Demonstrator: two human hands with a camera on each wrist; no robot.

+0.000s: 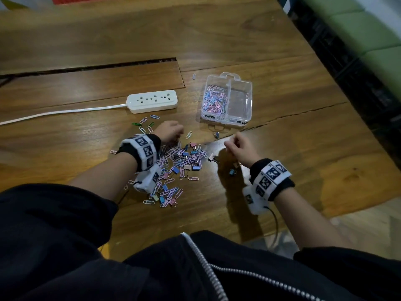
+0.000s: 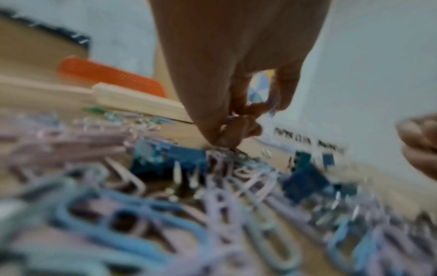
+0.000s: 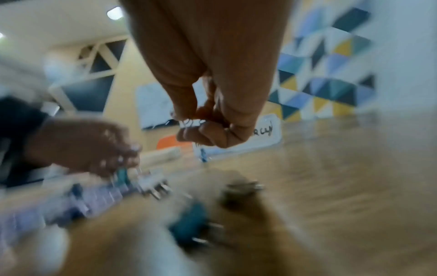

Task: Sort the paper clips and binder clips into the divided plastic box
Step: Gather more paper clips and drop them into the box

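A clear divided plastic box (image 1: 247,88) stands right of centre; its left compartment holds several pastel paper clips (image 1: 214,99), and its right one looks bare. A mixed pile of paper clips and binder clips (image 1: 182,161) lies in front of me. My left hand (image 1: 179,132) reaches down at the pile's far edge, fingers curled round a few paper clips (image 2: 274,109). My right hand (image 1: 229,146) hovers just right of the pile, below the box. Its fingertips (image 3: 189,134) pinch a small bunch of wire paper clips (image 3: 189,123). Both wrist views are blurred.
A white power strip (image 1: 152,101) with its cable (image 1: 54,114) lies left of the box. Loose binder clips (image 1: 217,134) (image 1: 232,171) sit near my right hand. A stray paper clip (image 1: 193,76) lies behind the box. A slot (image 1: 86,68) cuts across the wooden table.
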